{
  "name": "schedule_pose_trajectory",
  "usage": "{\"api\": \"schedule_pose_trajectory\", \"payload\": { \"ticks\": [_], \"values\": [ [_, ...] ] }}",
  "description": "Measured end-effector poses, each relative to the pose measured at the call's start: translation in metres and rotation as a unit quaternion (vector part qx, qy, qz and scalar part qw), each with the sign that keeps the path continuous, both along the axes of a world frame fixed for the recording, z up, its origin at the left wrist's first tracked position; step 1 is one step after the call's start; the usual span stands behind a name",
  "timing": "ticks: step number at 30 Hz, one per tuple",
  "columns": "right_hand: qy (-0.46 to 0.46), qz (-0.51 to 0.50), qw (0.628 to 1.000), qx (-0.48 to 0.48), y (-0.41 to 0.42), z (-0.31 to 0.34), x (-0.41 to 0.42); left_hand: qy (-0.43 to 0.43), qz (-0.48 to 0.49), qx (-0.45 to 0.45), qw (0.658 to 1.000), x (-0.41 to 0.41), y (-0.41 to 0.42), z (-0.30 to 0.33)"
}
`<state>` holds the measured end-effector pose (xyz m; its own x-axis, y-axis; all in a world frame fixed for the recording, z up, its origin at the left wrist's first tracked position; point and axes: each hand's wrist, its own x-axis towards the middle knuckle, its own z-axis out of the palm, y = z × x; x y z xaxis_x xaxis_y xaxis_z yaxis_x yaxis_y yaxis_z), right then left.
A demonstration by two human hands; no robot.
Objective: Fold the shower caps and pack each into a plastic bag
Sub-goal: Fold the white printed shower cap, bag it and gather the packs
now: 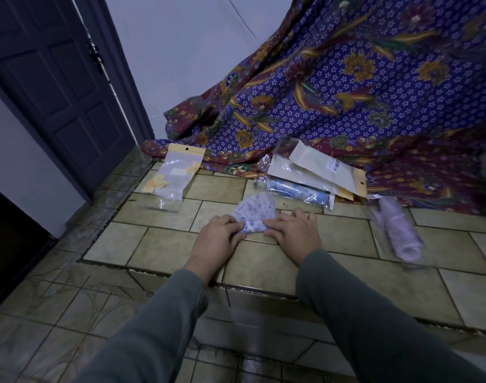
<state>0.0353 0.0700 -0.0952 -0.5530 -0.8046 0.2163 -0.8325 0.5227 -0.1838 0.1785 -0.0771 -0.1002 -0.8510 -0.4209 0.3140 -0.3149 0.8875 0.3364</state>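
Observation:
A pale shower cap with a blue print point(253, 212) lies folded into a fan shape on the raised tiled step point(159, 244). My left hand point(218, 234) presses on its near left corner, and my right hand point(294, 230) presses flat on its near right corner. A clear plastic bag with a yellow header and yellow flowers point(173, 174) lies at the back left. A rolled pale cap inside a clear bag point(399, 230) lies to the right. A blue cap packed in a clear bag point(297, 192) lies just beyond my hands.
A pile of cream and clear bags point(324, 168) rests against a purple floral cloth point(347, 87) draped at the back. A dark door point(56, 78) stands at the left. The step's front edge point(258, 290) drops to a lower tiled floor.

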Motion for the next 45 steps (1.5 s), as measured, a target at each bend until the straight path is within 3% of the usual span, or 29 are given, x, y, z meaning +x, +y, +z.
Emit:
{"api": "schedule_pose_trajectory", "payload": {
  "ticks": [7, 13, 19, 27, 31, 35, 41, 45],
  "values": [
    [0.007, -0.016, 1.000, -0.004, 0.006, 0.000, 0.011, -0.007, -0.009, -0.044, 0.999, 0.005, 0.003, -0.001],
    [-0.010, -0.030, 0.998, -0.055, 0.022, -0.007, 0.026, 0.038, -0.005, -0.026, 0.999, 0.019, 0.011, -0.011],
    [-0.035, -0.060, 0.997, -0.028, 0.006, 0.003, 0.017, -0.084, 0.042, -0.007, 0.996, 0.002, 0.010, 0.006],
    [-0.110, -0.119, 0.984, -0.071, -0.009, 0.004, 0.013, -0.113, 0.077, -0.009, 0.991, -0.013, 0.004, 0.014],
    [-0.051, -0.109, 0.987, -0.107, -0.005, 0.000, 0.015, 0.000, 0.056, -0.040, 0.998, -0.012, 0.009, 0.008],
    [-0.007, -0.081, 0.987, -0.142, -0.002, -0.004, 0.014, 0.057, 0.013, 0.004, 0.998, -0.010, 0.010, 0.002],
    [0.043, -0.050, 0.990, -0.126, 0.000, -0.006, 0.013, 0.027, -0.014, -0.007, 1.000, -0.006, 0.010, -0.006],
    [0.031, -0.043, 0.997, -0.063, 0.007, -0.008, 0.011, -0.021, 0.035, 0.014, 0.999, -0.009, 0.010, -0.004]
  ]
}}
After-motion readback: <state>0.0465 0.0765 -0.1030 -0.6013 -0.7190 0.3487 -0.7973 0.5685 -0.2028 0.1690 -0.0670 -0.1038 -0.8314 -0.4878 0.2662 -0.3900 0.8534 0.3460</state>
